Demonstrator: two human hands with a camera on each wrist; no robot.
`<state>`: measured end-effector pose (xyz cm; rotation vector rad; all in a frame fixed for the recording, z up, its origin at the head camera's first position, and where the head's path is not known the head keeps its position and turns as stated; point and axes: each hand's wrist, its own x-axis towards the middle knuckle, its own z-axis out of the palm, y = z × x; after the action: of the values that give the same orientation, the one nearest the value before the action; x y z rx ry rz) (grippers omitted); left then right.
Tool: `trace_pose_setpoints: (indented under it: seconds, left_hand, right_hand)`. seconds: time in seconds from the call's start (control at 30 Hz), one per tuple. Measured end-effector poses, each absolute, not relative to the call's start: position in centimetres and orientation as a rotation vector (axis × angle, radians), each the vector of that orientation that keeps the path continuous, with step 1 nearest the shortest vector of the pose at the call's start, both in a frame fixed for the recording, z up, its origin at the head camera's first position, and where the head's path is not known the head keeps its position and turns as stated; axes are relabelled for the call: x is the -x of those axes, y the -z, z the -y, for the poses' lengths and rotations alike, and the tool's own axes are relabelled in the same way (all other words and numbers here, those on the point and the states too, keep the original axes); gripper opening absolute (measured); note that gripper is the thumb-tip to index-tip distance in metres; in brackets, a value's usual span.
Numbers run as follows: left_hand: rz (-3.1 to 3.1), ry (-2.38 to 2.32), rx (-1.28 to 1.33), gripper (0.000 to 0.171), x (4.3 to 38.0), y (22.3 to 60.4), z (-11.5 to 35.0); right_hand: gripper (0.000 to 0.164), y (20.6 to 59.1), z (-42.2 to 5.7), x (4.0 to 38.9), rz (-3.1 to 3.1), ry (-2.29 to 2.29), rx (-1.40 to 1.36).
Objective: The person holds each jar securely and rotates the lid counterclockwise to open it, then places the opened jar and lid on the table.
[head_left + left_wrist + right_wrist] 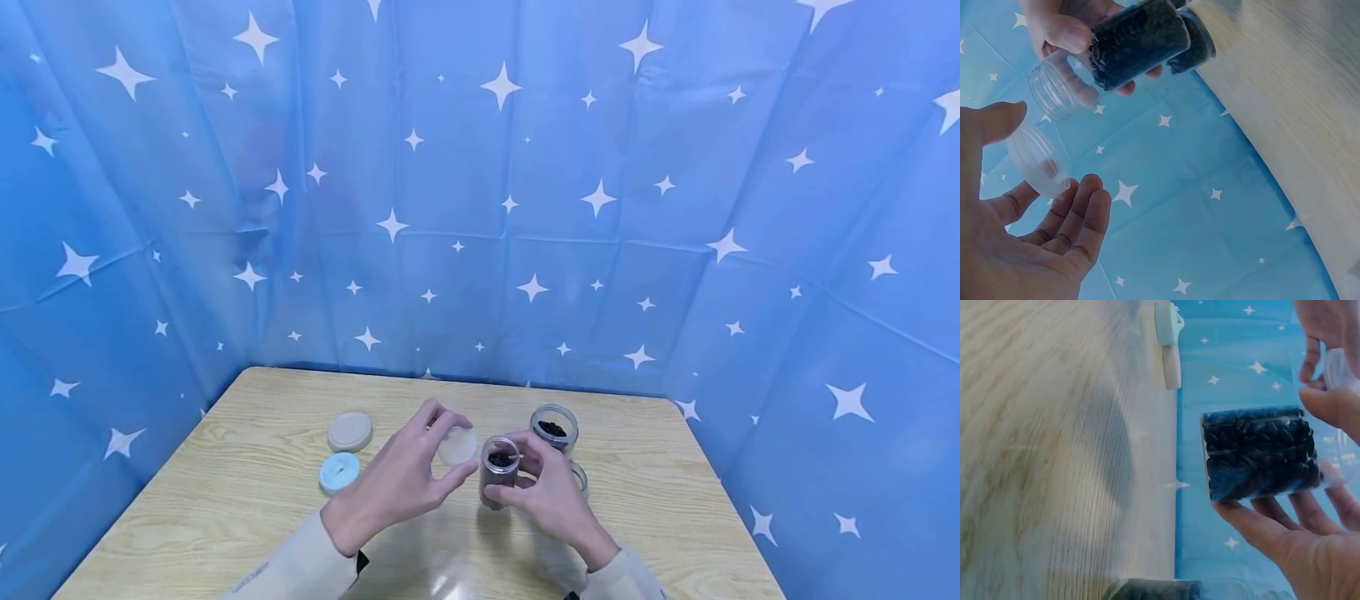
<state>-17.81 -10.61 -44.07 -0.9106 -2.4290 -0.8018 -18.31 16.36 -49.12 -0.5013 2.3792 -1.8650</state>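
Observation:
Between thumb and fingertips, my left hand (408, 471) pinches a round translucent lid (1038, 159) by its edge. The lid is tilted and stands just apart from the jar's mouth. My right hand (551, 492) grips a clear jar (1260, 453) round its side, fingers on one side and thumb on the other. Small black pieces, like beans or seeds, fill much of it, and its mouth is uncovered. In the right wrist view a gap shows between the jar's base and the table.
A wider lidless jar (555, 425) with black contents stands behind my right hand. Another jar (579, 477) is partly hidden by that hand. On the left lie a beige lid (349, 432) and a light blue lid (340, 472). A starry blue curtain (465, 292) surrounds the wooden table (660, 517).

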Motion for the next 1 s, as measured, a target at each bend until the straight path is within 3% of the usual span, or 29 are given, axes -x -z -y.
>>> trace_pose_setpoints:
  seconds: [1.0]
  left_hand:
    - [2.917,0.544,0.444,0.047,15.6,49.4,19.4]
  right_hand:
    - [0.065,49.6,-17.0,17.4,-2.38,1.866,0.464]
